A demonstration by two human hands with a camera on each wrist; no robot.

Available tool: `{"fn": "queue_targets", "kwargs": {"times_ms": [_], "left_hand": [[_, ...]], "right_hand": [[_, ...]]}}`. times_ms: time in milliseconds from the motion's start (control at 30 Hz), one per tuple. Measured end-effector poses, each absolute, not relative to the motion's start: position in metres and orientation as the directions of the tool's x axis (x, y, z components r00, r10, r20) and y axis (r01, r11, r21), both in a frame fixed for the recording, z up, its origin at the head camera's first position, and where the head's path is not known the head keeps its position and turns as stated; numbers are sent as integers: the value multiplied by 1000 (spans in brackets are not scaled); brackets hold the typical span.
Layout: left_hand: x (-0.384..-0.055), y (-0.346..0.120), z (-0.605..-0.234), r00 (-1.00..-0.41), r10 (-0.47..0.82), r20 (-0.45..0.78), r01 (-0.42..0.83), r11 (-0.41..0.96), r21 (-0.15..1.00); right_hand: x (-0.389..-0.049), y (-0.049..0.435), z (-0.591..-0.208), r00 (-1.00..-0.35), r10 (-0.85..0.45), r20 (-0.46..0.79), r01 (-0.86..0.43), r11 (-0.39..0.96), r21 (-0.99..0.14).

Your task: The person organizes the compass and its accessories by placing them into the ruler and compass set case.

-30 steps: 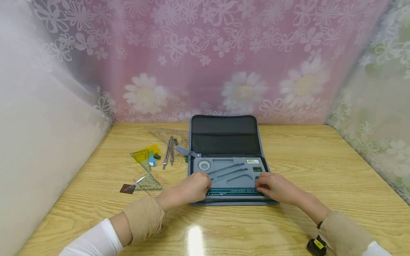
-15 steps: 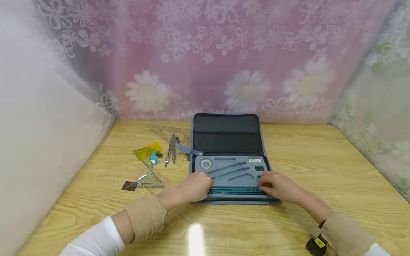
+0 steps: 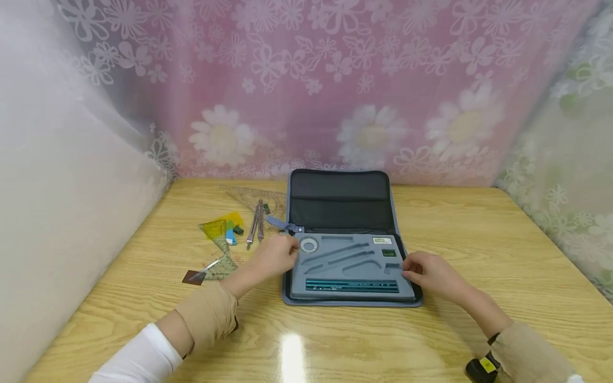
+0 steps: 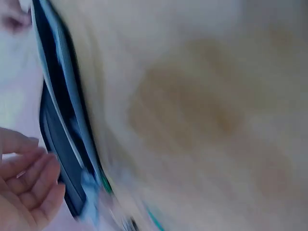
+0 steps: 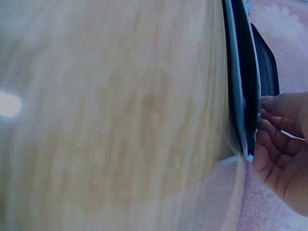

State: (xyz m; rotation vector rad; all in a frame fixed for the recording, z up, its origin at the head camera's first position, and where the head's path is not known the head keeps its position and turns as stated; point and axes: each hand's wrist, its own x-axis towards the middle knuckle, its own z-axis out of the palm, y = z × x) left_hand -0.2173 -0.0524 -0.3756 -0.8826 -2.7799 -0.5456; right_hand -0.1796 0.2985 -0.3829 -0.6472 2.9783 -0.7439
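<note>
Forearm (image 3: 178,332) and tan wrap (image 3: 206,317) slant up from the lower left to the left hand (image 3: 268,260), its fingers loosely bent beside the left edge of the open zip case (image 3: 341,183). Thumb and index finger lie close together, with nothing visible in its grasp. The case sits mid-table, its black lid folded back on the far side and its gray tray (image 3: 299,291) nearer the person. Teal pencils (image 3: 351,286) lie in the tray's near slot. At the tray's right edge, the right hand (image 3: 435,274) reaches in from the lower right, thumb and fingers half curled with gaps between them, seemingly around nothing; whether the fingertips touch the rim I cannot tell.

Wood-grain tabletop (image 3: 517,255) carries, from the left, a brown square (image 3: 192,277), overlapping set squares (image 3: 221,270) and a pair of compasses (image 3: 261,223), all well short of the right hand; a streak of glare lies at the near side. A white sheet (image 3: 72,202) hangs at left, a pink flowered curtain (image 3: 297,96) across the back, and a pale floral one (image 3: 574,133) at right.
</note>
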Motion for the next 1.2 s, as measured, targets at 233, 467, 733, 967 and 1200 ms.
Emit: {"fn": "queue_targets", "kwargs": {"times_ms": [233, 467, 733, 967, 1200], "left_hand": [[-249, -90, -366, -975, 200, 96, 220, 929, 296], [-258, -103, -372, -987, 140, -80, 112, 952, 284], [-259, -103, -374, -988, 128, -81, 111, 976, 188], [-257, -111, -376, -989, 124, -85, 99, 964, 248], [-250, -128, -376, -993, 67, -95, 29, 936, 352]], "right_hand": [[-179, 301, -382, -928, -366, 62, -353, 819, -453], [-178, 303, -386, -923, -381, 47, -359, 812, -461], [-180, 304, -384, -910, -411, 50, -384, 793, -473], [-180, 305, -382, -913, -407, 40, -375, 796, -474], [-180, 305, -382, -911, -412, 29, -375, 795, -476]]}}
